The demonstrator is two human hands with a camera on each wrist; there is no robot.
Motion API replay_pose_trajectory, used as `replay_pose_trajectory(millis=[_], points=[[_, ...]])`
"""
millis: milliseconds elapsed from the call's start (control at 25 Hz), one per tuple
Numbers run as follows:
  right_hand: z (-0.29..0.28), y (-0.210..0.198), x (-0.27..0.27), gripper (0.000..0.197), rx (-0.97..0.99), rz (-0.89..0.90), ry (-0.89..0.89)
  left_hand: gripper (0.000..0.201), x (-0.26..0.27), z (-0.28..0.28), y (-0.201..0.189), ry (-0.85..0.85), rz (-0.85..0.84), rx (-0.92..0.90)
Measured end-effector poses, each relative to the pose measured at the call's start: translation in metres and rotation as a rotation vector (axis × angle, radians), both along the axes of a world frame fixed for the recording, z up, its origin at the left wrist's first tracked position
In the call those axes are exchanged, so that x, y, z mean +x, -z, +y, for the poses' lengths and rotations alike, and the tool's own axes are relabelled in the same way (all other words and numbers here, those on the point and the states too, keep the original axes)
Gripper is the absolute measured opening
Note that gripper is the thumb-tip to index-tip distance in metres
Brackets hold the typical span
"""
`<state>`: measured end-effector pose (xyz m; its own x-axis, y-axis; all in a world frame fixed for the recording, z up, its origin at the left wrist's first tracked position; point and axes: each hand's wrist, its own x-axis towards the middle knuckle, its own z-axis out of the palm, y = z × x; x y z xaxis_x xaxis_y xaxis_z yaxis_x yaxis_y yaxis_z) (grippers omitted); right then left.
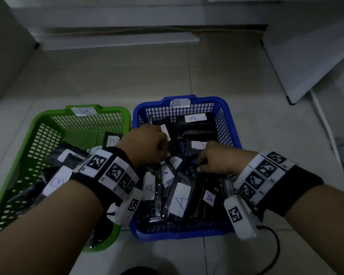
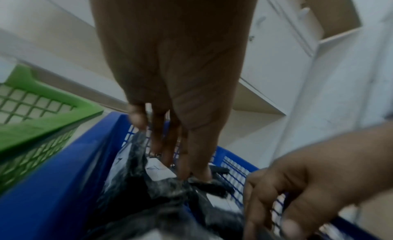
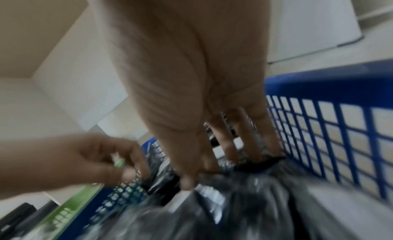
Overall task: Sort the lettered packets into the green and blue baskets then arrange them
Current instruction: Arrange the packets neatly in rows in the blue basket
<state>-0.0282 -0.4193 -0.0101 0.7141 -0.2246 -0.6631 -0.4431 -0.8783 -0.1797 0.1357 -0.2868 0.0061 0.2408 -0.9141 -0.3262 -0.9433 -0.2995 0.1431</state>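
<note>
Both hands, left hand (image 1: 147, 142) and right hand (image 1: 213, 160), pinch black packets (image 1: 179, 199) inside the blue basket (image 1: 229, 120), at 3 o'clock of the green basket (image 1: 46, 124); soft, light, probably slippery film, best held at a corner.

The floor (image 1: 167, 72) is laid with pale square tiles and thin dark grout lines. White cabinet fronts (image 1: 127, 14) run along the far side, with a shadowed gap beneath. A flat white board (image 1: 119, 41) lies at their foot. A grey-white panel (image 1: 6, 46) stands at left. A white board (image 1: 310, 62) leans at right. Lighting is dim and even.
</note>
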Motion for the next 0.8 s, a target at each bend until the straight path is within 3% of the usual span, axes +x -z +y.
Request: replay_pose_trajectory(millis=[160, 280, 400, 560, 680, 800], points=[[0.01, -0.007, -0.008, 0.035, 0.133, -0.033, 0.022, 0.072, -0.021, 0.015, 0.008, 0.002, -0.164, 0.26], [0.006, -0.012, -0.013, 0.028, 0.188, -0.045, 0.112, 0.084, -0.017, 0.018, 0.013, -0.058, -0.087, 0.196], [-0.001, -0.011, -0.015, 0.021, 0.147, -0.122, 0.255, 0.064, -0.009, 0.018, 0.007, -0.138, 0.108, 0.113], [-0.011, -0.007, -0.01, 0.015, 0.087, -0.488, 0.676, 0.031, 0.007, 0.017, -0.007, -0.314, 0.307, -0.024], [-0.012, -0.006, -0.003, 0.018, 0.066, -0.664, 0.831, 0.027, 0.019, 0.018, -0.015, -0.44, 0.331, -0.226], [-0.012, -0.004, 0.001, 0.026, 0.093, -0.621, 0.888, 0.026, 0.021, 0.012, -0.014, -0.502, 0.387, -0.381]])
